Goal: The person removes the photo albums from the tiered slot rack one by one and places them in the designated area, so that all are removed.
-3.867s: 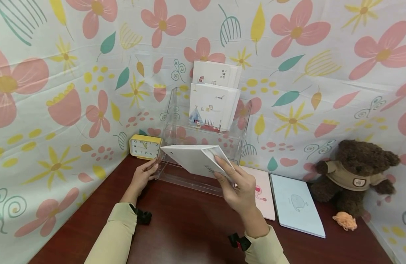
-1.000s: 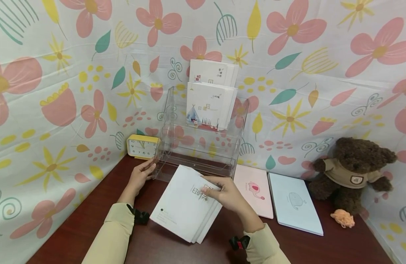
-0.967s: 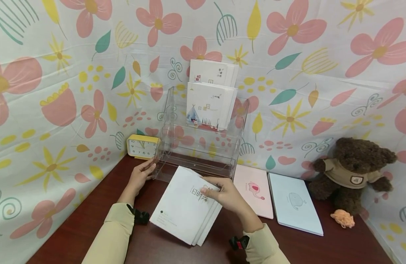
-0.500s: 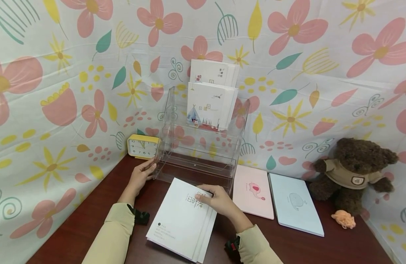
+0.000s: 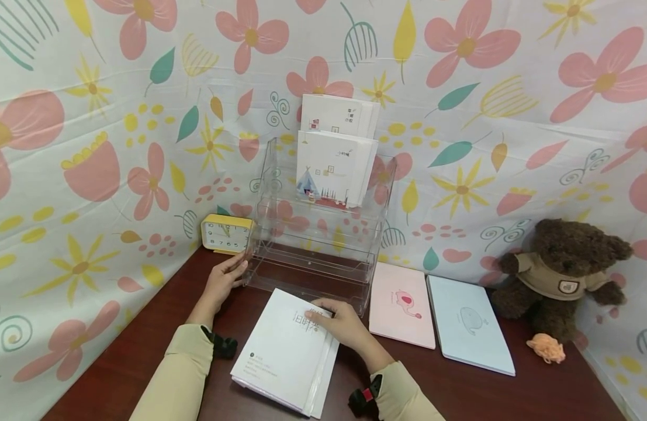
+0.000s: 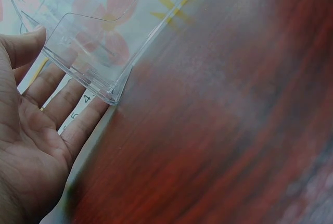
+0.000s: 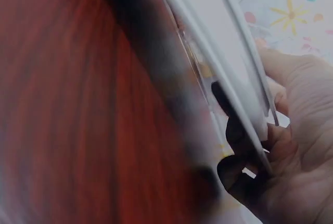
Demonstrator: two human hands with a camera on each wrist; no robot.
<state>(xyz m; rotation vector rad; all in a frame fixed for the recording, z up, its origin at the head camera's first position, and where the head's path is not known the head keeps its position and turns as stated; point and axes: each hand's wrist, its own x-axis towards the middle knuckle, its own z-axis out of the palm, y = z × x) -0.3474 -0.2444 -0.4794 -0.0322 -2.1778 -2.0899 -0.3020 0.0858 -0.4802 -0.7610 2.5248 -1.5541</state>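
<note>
My right hand pinches a small stack of white books, with the thumb on the top cover and fingers beneath. The top cover carries dark lettering, and the stack lies tilted low over the table's front. In the right wrist view, the fingers reach under the page edges of the books. My left hand touches the left side of a clear acrylic book rack. The left wrist view shows its fingers nearly straight behind the rack's corner.
White books stand in the rack's upper tiers. A yellow clock is left of the rack. To the right lie a pink notebook and a light-blue notebook, with a brown teddy bear and an orange bundle beyond.
The books have come out from the front of the rack, turned flatter, and moved down toward the table's front in my right hand. The left hand has stayed at the rack's side.
</note>
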